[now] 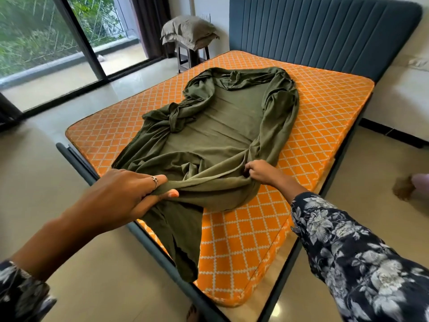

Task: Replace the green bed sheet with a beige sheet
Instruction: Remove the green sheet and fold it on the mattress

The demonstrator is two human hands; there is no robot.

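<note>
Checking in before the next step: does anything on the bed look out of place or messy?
Only the green sheet: pulled off, bunched mid-mattress, one end dangling over the near edge. Both hands, left and right, grip it. Expected mid-change.

Both hands [120,194] [261,171] gripping the bunched green sheet [216,126] atop the bare orange mattress [325,108]

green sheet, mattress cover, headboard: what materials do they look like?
Green sheet: soft matte cloth, likely cotton or jersey; it bunches in limp folds where the left hand and right hand grip it. Mattress: orange woven cover printed with a white lattice, slight sheen. Headboard: padded blue-grey upholstery, vertical channels; fabric or faux leather, can't tell.
</note>
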